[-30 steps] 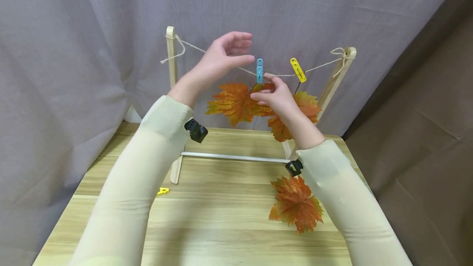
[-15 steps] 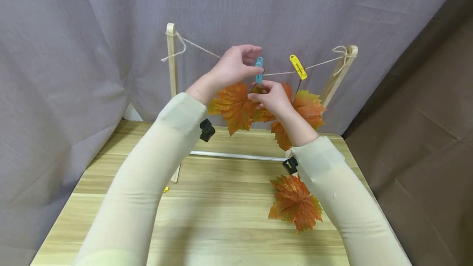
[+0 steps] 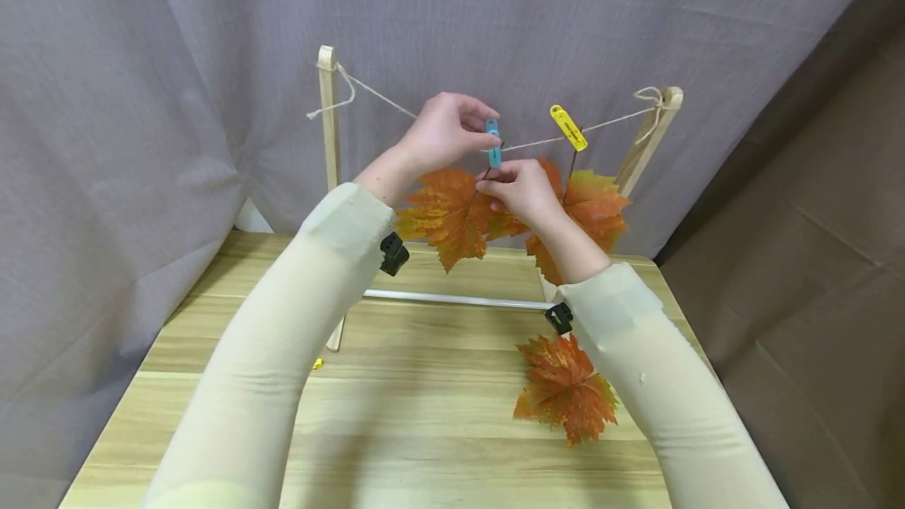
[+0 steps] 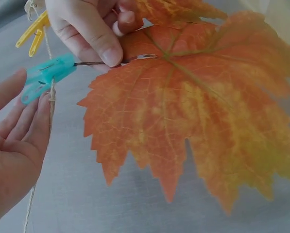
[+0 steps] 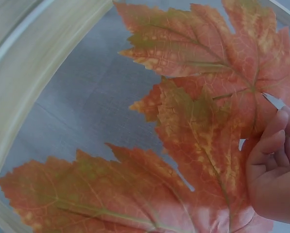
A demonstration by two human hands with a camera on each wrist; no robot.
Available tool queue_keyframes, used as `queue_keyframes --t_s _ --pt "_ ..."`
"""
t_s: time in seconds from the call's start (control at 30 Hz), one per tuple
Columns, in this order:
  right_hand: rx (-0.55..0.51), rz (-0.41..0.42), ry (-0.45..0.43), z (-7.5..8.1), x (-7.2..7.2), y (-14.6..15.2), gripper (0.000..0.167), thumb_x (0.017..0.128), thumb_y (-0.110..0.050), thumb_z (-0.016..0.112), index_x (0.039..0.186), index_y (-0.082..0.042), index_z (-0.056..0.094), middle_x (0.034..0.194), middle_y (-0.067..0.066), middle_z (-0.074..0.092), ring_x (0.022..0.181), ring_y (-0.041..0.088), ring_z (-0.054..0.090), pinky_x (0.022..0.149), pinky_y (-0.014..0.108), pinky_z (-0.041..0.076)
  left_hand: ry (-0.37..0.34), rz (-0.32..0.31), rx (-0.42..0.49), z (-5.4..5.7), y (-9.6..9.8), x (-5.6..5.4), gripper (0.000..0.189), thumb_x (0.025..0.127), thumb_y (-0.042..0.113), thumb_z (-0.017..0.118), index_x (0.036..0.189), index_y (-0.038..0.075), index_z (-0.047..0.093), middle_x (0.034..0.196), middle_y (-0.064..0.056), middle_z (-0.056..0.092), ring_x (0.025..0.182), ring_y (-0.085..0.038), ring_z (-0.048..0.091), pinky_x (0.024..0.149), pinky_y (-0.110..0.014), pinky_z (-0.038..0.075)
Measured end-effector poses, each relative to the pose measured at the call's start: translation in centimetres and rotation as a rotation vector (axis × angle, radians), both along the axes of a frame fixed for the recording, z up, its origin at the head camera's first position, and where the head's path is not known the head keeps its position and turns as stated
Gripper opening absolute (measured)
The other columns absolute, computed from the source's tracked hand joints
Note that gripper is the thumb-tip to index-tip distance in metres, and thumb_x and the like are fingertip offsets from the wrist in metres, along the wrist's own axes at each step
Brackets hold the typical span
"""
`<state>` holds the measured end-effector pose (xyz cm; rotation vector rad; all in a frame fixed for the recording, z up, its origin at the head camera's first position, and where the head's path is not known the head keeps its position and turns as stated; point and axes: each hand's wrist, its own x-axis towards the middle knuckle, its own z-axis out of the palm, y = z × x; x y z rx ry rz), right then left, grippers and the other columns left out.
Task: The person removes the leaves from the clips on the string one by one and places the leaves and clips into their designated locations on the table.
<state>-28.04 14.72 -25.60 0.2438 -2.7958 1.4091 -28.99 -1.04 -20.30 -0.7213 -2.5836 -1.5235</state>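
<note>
My left hand [image 3: 448, 128] pinches the blue clothespin [image 3: 493, 149] between thumb and fingers. The clothespin sits on the string [image 4: 51, 104], and the dark stem [image 4: 89, 63] of an orange maple leaf [image 4: 183, 92] meets its tip. Just below, my right hand [image 3: 526, 191] pinches that stem close to the leaf. To the right, a yellow clothespin [image 3: 569, 128] on the string bears a second maple leaf [image 3: 594, 203], partly hidden behind my right hand. In the right wrist view, both hanging leaves overlap beside my right hand [image 5: 276, 165].
The string is tied between a left wooden post [image 3: 328, 116] and a right wooden post [image 3: 646, 136], joined low down by a white rod [image 3: 456, 299]. Another maple leaf [image 3: 566, 391] lies on the wooden table [image 3: 424, 430]. A yellow clothespin [image 3: 318, 364] shows partly beside my left sleeve.
My left hand has come rightward and down from beside the blue clothespin and taken hold of it. My right hand stays at the stem, and the blue clothespin sits slightly lower.
</note>
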Motion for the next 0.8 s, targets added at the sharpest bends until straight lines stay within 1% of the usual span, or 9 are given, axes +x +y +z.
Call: queue_keyframes --t_s 0.2,0.43,0.6,0.73,0.8 --pt "0.013 -0.007 -0.03 0.3 0.1 0.0 0.018 0.087 -0.014 0.066 0.096 0.002 0.07 0.07 -0.007 0.066 0.05 0.005 0.053 0.05 0.018 0.044 0.012 0.002 0.033 -0.4 -0.1 0.2 0.03 0.084 0.016 0.07 0.112 0.005 0.066 0.104 -0.01 0.07 0.096 -0.015 0.065 0.084 -0.023 0.051" --pt "0.019 0.005 -0.018 0.4 0.2 0.0 0.019 0.087 -0.014 0.066 0.096 0.002 0.07 0.067 -0.007 0.065 0.049 0.004 0.054 0.049 0.019 0.045 0.043 0.024 0.077 -1.0 -0.3 0.0 0.027 0.083 0.016 0.071 0.107 0.006 0.068 0.101 -0.009 0.071 0.093 -0.014 0.066 0.082 -0.024 0.051" --pt "0.037 0.019 -0.008 0.3 0.1 0.2 0.018 0.087 -0.015 0.066 0.095 0.001 0.07 0.066 -0.007 0.065 0.05 0.005 0.054 0.05 0.02 0.046 0.031 0.046 0.174 -1.4 -0.5 -0.2 0.026 0.082 0.018 0.073 0.104 0.006 0.069 0.099 -0.009 0.071 0.09 -0.012 0.066 0.08 -0.023 0.051" --pt "0.06 0.031 -0.007 0.3 0.1 0.2 0.018 0.087 -0.016 0.066 0.094 0.0 0.071 0.064 -0.007 0.063 0.051 0.007 0.055 0.051 0.021 0.048 -0.002 0.048 0.267 -1.6 -0.8 -0.3 0.024 0.082 0.017 0.073 0.103 0.006 0.069 0.099 -0.009 0.071 0.089 -0.012 0.066 0.082 -0.023 0.051" --pt "0.07 0.032 -0.006 0.2 0.1 0.1 0.018 0.087 -0.016 0.066 0.094 0.0 0.071 0.064 -0.006 0.063 0.052 0.007 0.055 0.052 0.022 0.049 -0.017 0.046 0.306 -1.6 -1.0 -0.3 0.023 0.082 0.016 0.072 0.103 0.006 0.069 0.102 -0.009 0.071 0.09 -0.011 0.066 0.084 -0.023 0.05"
